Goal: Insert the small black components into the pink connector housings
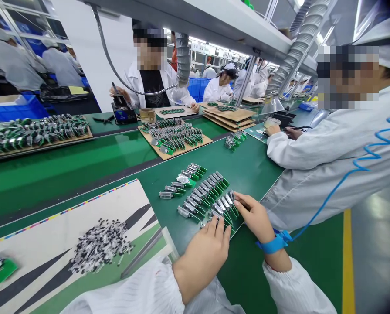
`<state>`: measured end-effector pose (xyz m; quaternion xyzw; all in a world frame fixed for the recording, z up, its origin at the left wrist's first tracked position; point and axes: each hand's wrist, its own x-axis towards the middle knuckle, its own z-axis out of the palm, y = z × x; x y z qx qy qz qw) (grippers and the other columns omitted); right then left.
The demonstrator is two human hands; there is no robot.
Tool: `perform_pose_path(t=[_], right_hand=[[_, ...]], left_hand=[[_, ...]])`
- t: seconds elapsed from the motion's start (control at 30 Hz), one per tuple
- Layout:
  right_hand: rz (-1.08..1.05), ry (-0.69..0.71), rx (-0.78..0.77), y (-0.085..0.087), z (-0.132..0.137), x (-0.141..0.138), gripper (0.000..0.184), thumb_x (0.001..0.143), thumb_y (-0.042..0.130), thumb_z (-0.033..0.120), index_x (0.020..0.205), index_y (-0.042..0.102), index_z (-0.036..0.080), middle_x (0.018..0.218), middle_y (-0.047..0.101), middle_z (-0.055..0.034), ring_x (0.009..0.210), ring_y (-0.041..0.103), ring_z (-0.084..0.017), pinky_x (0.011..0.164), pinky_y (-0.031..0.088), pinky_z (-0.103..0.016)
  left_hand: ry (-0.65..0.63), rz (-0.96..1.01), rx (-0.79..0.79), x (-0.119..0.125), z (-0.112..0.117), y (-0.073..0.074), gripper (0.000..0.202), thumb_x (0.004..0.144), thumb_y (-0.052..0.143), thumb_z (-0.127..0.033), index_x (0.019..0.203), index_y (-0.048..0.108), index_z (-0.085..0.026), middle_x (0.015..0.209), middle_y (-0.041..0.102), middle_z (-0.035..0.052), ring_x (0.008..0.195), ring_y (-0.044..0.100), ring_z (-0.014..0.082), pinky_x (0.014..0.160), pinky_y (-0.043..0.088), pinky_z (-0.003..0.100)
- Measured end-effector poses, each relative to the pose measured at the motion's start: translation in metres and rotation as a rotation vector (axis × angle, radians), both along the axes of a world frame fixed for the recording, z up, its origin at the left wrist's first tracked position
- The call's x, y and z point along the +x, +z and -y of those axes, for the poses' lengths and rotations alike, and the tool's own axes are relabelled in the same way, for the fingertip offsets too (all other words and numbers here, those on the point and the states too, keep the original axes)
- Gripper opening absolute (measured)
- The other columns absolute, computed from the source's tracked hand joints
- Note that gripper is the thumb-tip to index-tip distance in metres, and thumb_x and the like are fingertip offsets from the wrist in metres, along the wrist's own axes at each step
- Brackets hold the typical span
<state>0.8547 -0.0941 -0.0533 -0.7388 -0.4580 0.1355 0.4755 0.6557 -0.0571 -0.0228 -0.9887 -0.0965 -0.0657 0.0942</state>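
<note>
Rows of small green circuit boards with metal connectors (204,194) lie on the green bench in front of me. My left hand (203,255) rests at the near end of the nearest row, fingers curled together on a board. My right hand (255,216) touches the right side of the same row with fingers pressed together. A blue wrist strap (275,243) with a coiled blue cord circles my right wrist. What lies under the fingertips is hidden.
A printed card (51,226) holds a pile of small black components (100,246) at the left. Cardboard trays of boards (173,137) sit on the conveyor. A co-worker in white (328,148) sits close on the right; another person (152,78) works across the belt.
</note>
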Motion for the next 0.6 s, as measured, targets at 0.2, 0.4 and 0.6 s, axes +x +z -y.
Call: perform_pose_path(t=[0.2,0.4,0.6], right_hand=[[0.063,0.086,-0.04,0.008,-0.002,0.004,0.036,0.085,0.05,0.037,0.11,0.07,0.02,0.098,0.065,-0.0084,0.092,0.064,-0.022,0.089,0.051,-0.039],[0.097,0.13,-0.09,0.008,-0.004,-0.004,0.038,0.086,0.054,0.045,0.114,0.069,0.024,0.128,0.054,-0.0114,0.114,0.057,-0.026,0.1,0.045,-0.043],[0.106,0.156,-0.143,0.005,-0.004,-0.011,0.036,0.086,0.054,0.042,0.115,0.069,0.026,0.142,0.046,-0.0086,0.118,0.055,-0.028,0.104,0.043,-0.047]], left_hand=[[0.062,0.086,0.014,0.012,0.009,-0.007,0.042,0.087,0.052,-0.012,0.129,0.059,-0.011,0.132,0.06,0.0171,0.121,0.056,0.0368,0.08,0.06,0.038],[0.172,0.236,0.064,0.022,0.012,-0.018,0.039,0.084,0.063,-0.027,0.122,0.067,-0.018,0.126,0.064,0.0176,0.115,0.059,0.0414,0.085,0.058,0.049],[0.21,0.219,0.044,0.03,0.008,-0.024,0.039,0.082,0.067,-0.029,0.12,0.068,-0.02,0.123,0.066,0.0172,0.111,0.062,0.0413,0.081,0.061,0.046]])
